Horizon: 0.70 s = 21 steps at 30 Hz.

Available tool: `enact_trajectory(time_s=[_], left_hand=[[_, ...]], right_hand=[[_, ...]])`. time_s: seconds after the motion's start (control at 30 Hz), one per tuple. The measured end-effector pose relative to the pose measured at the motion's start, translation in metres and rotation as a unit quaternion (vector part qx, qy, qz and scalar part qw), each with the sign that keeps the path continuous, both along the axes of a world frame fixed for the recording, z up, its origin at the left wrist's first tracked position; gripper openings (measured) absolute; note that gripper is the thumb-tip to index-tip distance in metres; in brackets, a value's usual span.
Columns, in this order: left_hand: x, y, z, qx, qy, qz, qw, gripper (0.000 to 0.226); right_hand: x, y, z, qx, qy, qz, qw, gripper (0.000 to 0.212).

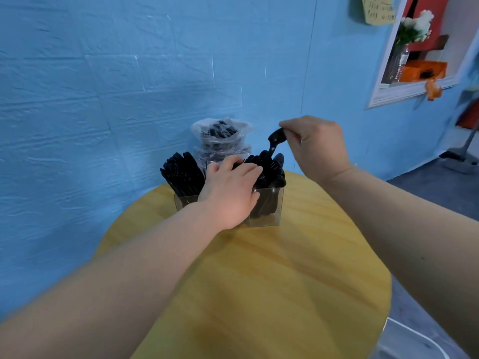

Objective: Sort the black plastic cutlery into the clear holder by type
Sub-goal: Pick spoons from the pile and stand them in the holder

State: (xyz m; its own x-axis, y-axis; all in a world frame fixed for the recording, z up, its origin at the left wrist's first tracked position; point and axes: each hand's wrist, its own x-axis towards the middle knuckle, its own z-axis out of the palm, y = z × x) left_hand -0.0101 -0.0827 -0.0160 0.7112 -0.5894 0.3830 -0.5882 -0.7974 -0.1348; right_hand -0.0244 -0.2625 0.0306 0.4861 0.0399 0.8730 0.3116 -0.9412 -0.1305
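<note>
Yellow table, spoon between fingers

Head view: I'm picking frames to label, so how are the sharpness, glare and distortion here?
Head view: wide-angle bend curves the wall's lines and stretches both forearms; left hand slightly soft; right hand pinches a glossy spoon with small highlights; holder walls hard to see; table evenly lit, no harsh glare.

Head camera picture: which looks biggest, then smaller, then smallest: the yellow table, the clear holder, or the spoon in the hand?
1. Yellow table, by far the biggest.
2. Clear holder.
3. Spoon, pinched by the right hand, the smallest.
</note>
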Motion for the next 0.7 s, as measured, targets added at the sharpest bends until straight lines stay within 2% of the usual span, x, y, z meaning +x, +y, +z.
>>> enact_trajectory(time_s=[0.2, 0.4, 0.5, 0.57, 0.7], left_hand=[[0.007, 0.000, -0.006, -0.015, -0.022, -0.012, 1.000, 0.051], [0.009, 0.003, -0.016, -0.045, -0.046, -0.026, 0.998, 0.051], [0.008, 0.002, -0.018, -0.053, -0.045, -0.030, 0.997, 0.052], [0.005, 0.004, -0.021, -0.060, -0.039, -0.027, 0.997, 0.056], [-0.011, 0.027, -0.033, -0.152, -0.044, -0.003, 0.987, 0.055]], right_hand=[[0.018, 0.009, -0.023, -0.021, 0.098, 0.003, 0.995, 0.025], [0.018, 0.009, -0.043, -0.100, 0.231, 0.014, 0.968, 0.039], [0.014, 0.011, -0.044, -0.058, 0.317, 0.020, 0.946, 0.043], [0.009, 0.014, -0.047, 0.012, 0.330, 0.027, 0.943, 0.043], [-0.010, 0.012, -0.067, 0.176, 0.250, 0.023, 0.952, 0.053]])
